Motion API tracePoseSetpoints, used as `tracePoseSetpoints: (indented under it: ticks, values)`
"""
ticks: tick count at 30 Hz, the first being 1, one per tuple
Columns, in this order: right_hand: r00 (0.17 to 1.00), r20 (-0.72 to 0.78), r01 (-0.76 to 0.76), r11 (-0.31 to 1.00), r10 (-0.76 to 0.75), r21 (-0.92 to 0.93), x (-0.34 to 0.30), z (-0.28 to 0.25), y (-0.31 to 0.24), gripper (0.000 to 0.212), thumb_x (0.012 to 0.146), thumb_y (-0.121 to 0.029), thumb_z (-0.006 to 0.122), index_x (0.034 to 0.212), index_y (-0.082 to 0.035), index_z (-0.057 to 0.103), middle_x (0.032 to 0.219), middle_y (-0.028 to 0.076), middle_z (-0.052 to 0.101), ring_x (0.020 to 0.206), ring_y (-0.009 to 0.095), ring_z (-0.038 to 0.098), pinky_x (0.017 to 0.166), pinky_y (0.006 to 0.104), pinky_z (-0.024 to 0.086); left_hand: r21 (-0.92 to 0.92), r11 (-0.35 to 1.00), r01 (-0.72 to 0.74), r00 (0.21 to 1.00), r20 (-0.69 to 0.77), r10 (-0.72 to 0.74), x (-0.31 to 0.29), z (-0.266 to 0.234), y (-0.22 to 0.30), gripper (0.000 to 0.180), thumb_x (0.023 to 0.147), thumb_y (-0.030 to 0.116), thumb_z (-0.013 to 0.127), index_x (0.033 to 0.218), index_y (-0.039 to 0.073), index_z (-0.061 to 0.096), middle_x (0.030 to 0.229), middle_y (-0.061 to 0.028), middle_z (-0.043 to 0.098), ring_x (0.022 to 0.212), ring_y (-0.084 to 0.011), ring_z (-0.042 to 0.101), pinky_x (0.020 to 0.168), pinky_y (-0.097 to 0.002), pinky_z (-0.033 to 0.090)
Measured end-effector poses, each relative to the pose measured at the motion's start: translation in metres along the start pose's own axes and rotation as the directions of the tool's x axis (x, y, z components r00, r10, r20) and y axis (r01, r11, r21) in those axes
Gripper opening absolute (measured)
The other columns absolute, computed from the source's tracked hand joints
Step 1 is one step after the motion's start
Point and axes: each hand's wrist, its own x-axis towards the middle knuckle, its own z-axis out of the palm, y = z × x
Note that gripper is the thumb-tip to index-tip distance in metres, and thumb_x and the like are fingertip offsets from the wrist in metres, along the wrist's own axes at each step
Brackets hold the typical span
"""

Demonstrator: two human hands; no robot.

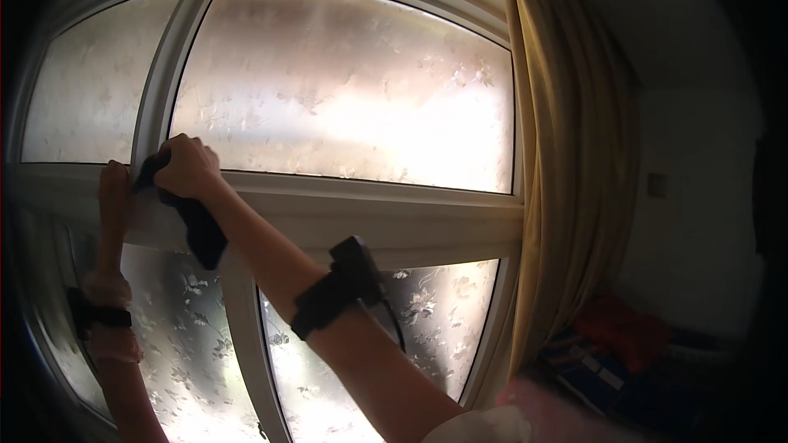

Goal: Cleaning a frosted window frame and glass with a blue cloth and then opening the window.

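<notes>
My right hand (190,166) is closed round a dark cloth (205,234), bunched against the white window frame (369,217) where the upright bar meets the crossbar. Part of the cloth hangs loose below my fist. Left of it, my left hand (114,184) is raised to the same crossbar, its fingers bent at the upper edge as if gripping it. The fingertips there are small and dim. Above the crossbar are frosted panes (328,90) with a leaf pattern, bright with daylight.
A gold curtain (566,148) hangs at the window's right side. Beyond it stands a dim wall with a small square plate (657,185). Red fabric (628,332) lies on a dark blue pile at the lower right. A black strapped device (353,275) sits on my right forearm.
</notes>
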Motion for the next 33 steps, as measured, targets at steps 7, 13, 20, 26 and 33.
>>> tracePoseSetpoints:
  ticks: [7, 13, 20, 26, 33]
  values:
    - [0.989, -0.113, -0.010, 0.814, 0.093, 0.581, -0.026, -0.015, 0.028, 0.031, 0.064, -0.008, 0.066, 0.095, -0.003, 0.070, 0.084, 0.011, 0.070, 0.079, 0.017, 0.066, 0.073, 0.0287, 0.053, 0.072, 0.993, -0.098, 0.995, 0.032, 0.096, 0.007, -0.009, 0.027, 0.021, 0.093, 0.012, 0.037, 0.079, -0.003, 0.042, 0.080, -0.0160, 0.043, 0.078, -0.0320, 0.044, 0.073, -0.0408, 0.036]
    - [0.730, -0.673, -0.188, 0.982, 0.120, -0.029, -0.110, -0.177, 0.146, 0.035, 0.069, -0.010, 0.066, 0.104, -0.010, 0.067, 0.095, 0.012, 0.069, 0.091, 0.026, 0.066, 0.080, 0.0344, 0.050, 0.126, 0.991, -0.048, 0.998, 0.048, 0.043, 0.006, 0.001, 0.015, 0.020, 0.092, 0.010, 0.037, 0.079, -0.003, 0.043, 0.079, -0.0161, 0.043, 0.077, -0.0326, 0.044, 0.073, -0.0410, 0.036]
    - [0.825, -0.548, -0.560, 0.343, 0.142, -0.754, -0.229, -0.364, 0.261, 0.034, 0.063, -0.013, 0.067, 0.096, -0.008, 0.066, 0.088, 0.017, 0.067, 0.087, 0.033, 0.064, 0.078, 0.0411, 0.051, 0.115, 0.988, 0.107, 0.985, 0.121, -0.120, 0.002, 0.004, -0.004, 0.011, 0.089, 0.006, 0.045, 0.086, -0.004, 0.049, 0.089, -0.0212, 0.050, 0.087, -0.0384, 0.050, 0.079, -0.0462, 0.039]
    - [0.842, -0.256, -0.450, 0.357, 0.474, -0.819, -0.263, -0.402, 0.299, 0.049, 0.061, -0.015, 0.067, 0.109, -0.008, 0.061, 0.106, 0.016, 0.064, 0.100, 0.033, 0.060, 0.090, 0.0374, 0.047, 0.780, 0.470, -0.414, 0.852, 0.150, 0.502, -0.019, 0.017, -0.061, 0.020, 0.093, 0.015, 0.047, 0.100, -0.003, 0.053, 0.101, -0.0185, 0.056, 0.096, -0.0369, 0.052, 0.087, -0.0439, 0.042]
    - [0.721, -0.307, -0.632, 0.408, 0.621, -0.659, -0.248, -0.407, 0.309, 0.049, 0.060, -0.023, 0.065, 0.105, -0.002, 0.063, 0.099, 0.019, 0.065, 0.095, 0.030, 0.063, 0.085, 0.0341, 0.048, 0.221, 0.960, -0.172, 0.979, -0.070, 0.191, -0.007, 0.005, 0.012, 0.029, 0.098, 0.023, 0.040, 0.104, -0.002, 0.054, 0.097, -0.0115, 0.052, 0.093, -0.0208, 0.052, 0.087, -0.0309, 0.039]
